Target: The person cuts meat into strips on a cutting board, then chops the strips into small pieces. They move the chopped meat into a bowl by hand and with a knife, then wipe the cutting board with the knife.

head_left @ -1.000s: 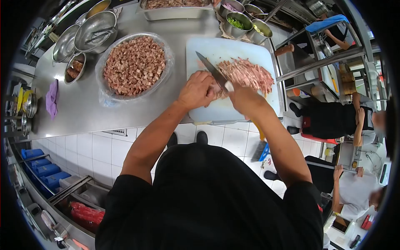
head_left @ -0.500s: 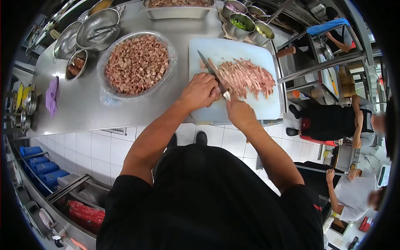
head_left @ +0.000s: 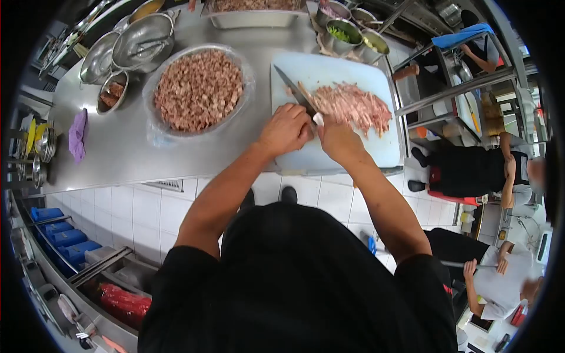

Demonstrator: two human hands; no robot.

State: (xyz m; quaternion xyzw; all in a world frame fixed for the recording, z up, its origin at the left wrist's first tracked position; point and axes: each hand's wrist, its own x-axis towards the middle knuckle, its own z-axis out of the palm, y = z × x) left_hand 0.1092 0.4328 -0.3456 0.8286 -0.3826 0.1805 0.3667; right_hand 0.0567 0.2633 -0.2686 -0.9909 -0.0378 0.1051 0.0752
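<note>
Here's the sliced meat (head_left: 356, 109), heaped on the pale cutting board (head_left: 371, 154), and the knife (head_left: 292, 87) is angled along its left edge. The right hand (head_left: 342, 140) has its fingers wrapped around the handle, mostly hiding it. Opposite, the left hand (head_left: 286, 130) has its fingers bent and bunched together, right beside the blade; whether they pinch anything underneath, I can't tell.

That's the tight spot! If a fingertip strays outward or the blade leans left, I'd judge a nick the main danger. Slick meat could cause that too, skidding and throwing the edge off line, or leaving uneven slices.

And the look of it: pink and whitish streaks, thin strips, loosely fanned rightward, a few stray bits just beyond the pile.

Wider now: left of the board, diced meat (head_left: 198, 89) fills a plastic-lined bowl (head_left: 240, 60) on the steel table (head_left: 126, 156). Up by the board's top right corner sits a pot of chopped greens (head_left: 342, 34); far left, a purple cloth (head_left: 77, 135) lies crumpled.
</note>
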